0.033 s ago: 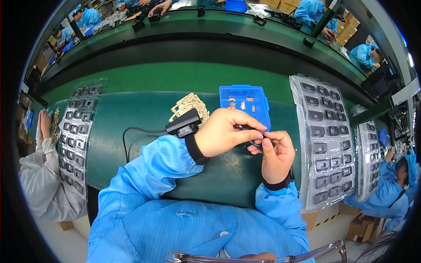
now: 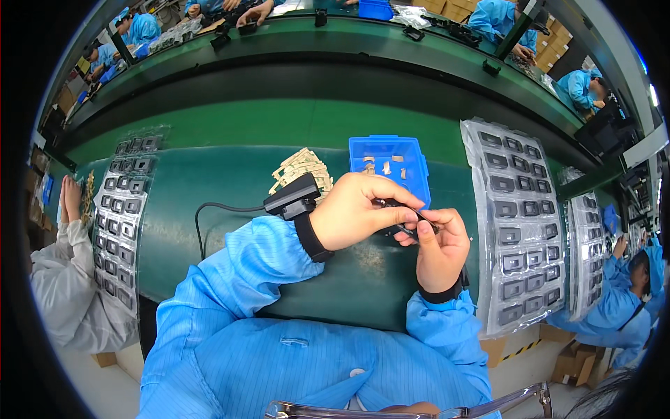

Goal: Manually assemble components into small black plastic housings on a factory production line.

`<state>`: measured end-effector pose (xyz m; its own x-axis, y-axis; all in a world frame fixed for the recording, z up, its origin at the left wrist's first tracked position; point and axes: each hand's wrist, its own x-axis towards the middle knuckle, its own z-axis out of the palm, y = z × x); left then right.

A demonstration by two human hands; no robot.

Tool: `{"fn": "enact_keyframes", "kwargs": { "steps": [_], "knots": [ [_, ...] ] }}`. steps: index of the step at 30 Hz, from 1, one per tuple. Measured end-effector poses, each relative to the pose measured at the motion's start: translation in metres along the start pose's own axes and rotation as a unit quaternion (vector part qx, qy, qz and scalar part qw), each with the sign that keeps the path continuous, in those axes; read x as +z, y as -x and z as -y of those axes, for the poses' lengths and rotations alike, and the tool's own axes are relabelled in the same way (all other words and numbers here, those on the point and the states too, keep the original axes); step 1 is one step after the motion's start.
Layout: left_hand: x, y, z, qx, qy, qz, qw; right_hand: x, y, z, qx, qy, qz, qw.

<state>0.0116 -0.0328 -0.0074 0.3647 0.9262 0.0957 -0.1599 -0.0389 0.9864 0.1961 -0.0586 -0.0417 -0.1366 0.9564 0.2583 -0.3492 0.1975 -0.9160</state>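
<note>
Both my hands meet over the green work surface, just in front of a blue bin [image 2: 422, 170]. Between my fingertips is a small black part [image 2: 410, 228], mostly covered, so its exact kind does not show. My left hand [image 2: 356, 211] pinches it from above with thumb and forefinger. From the right, my right hand [image 2: 442, 253] grips the same part, its thumb pressed against it. A few small tan pieces [image 2: 387, 168] lie inside the bin. Beyond my left wrist is a heap of cream-coloured strips [image 2: 301, 170].
A clear plastic tray sheet [image 2: 494, 223] with rows of black frame-like parts lies at right; a similar sheet [image 2: 117, 183] lies at left. A cable [image 2: 222, 205] runs from the black device [image 2: 292, 197] on my left wrist. Co-workers sit on both sides and across the line.
</note>
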Motion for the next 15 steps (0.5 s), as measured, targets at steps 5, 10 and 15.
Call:
{"fn": "enact_keyframes", "kwargs": {
  "steps": [5,10,15],
  "knots": [
    [-0.0007,-0.0007,-0.0019,0.012,-0.042,-0.002,0.999,-0.0008,0.0005,0.0,-0.015,0.006,-0.002,1.0],
    [0.0001,-0.0003,0.0009,0.036,-0.056,-0.004,0.998,-0.0011,0.0002,-0.0016,-0.026,-0.001,-0.001,1.0],
    [0.0021,0.0033,0.0027,0.036,-0.09,-0.017,0.995,0.0015,0.0007,0.001,-0.021,0.026,-0.01,0.999]
  ]
}}
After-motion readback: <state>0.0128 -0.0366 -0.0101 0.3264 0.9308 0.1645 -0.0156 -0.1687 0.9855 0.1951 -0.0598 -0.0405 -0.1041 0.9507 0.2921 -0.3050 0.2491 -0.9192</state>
